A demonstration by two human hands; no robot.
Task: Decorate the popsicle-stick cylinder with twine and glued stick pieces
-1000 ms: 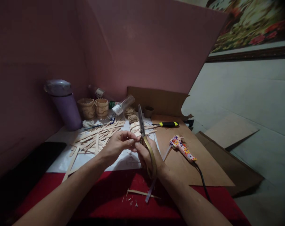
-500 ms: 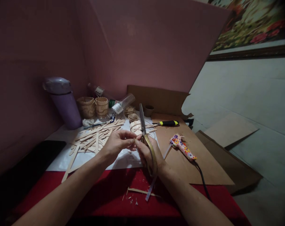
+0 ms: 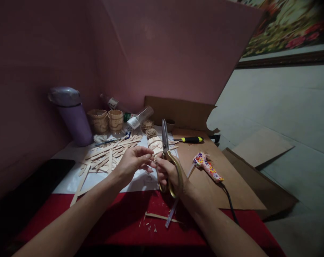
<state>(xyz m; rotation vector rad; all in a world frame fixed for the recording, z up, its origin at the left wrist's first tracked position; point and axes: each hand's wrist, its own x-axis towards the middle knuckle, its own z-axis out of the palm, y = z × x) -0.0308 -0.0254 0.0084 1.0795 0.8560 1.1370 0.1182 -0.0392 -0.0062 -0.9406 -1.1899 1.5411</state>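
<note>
Scissors point(image 3: 165, 137): in the right hand, over the near part of the white paper point(image 3: 140, 185); blades nearly together, pointing up and away from the person; brass-coloured handles.
Right hand point(image 3: 169, 169): wrapped round the scissor handles, thumb side toward the left hand.
Left hand point(image 3: 133, 162): thumb and fingertips drawn narrow, right by the right fingertips; can't tell if a small piece is pinched there.
Carved wooden piece point(image 3: 154, 144): on the paper, just beyond the fingertips, partly hidden.
Flat sticks point(image 3: 119, 151): loose heap on the paper, left of the scissors.
Twine ball point(image 3: 151, 133): behind the carved piece.
Glue gun point(image 3: 207, 167): floral, on the cardboard point(image 3: 204, 194), right side.
Cutter point(image 3: 192, 140): black-yellow handle, far part of the cardboard.
Tabletop point(image 3: 119, 228): red-covered; single stick point(image 3: 162, 216) and pale scraps point(image 3: 149, 227) at the near side.
</note>
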